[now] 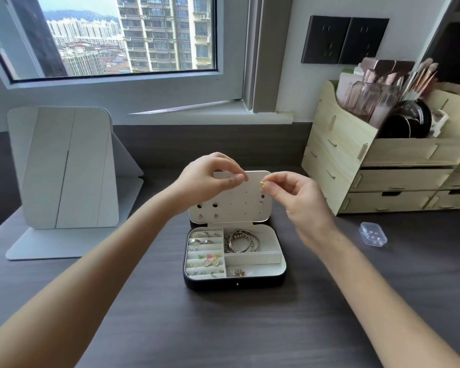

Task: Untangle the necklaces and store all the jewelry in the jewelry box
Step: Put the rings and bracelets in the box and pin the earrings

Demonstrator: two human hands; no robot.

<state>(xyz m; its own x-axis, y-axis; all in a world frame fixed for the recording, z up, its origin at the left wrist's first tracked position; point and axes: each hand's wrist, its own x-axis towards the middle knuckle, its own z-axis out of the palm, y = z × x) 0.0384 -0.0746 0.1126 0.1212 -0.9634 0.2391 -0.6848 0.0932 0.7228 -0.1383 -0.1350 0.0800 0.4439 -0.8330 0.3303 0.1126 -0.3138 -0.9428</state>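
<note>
An open dark jewelry box with a cream lining stands on the desk in front of me. Its raised lid panel has rows of earring holes. The left slots hold rings and small earrings. Silver bangles lie in the top right compartment, and a small gold piece sits in the bottom one. Both hands are raised in front of the lid. My right hand pinches a tiny gold piece between thumb and forefinger. My left hand has its fingertips pinched together close by; whatever it holds is too small to see.
A folding white mirror stands at the left. A wooden organizer with drawers and cosmetics fills the back right. A small clear plastic case lies on the dark desk to the right of the box. A window is behind.
</note>
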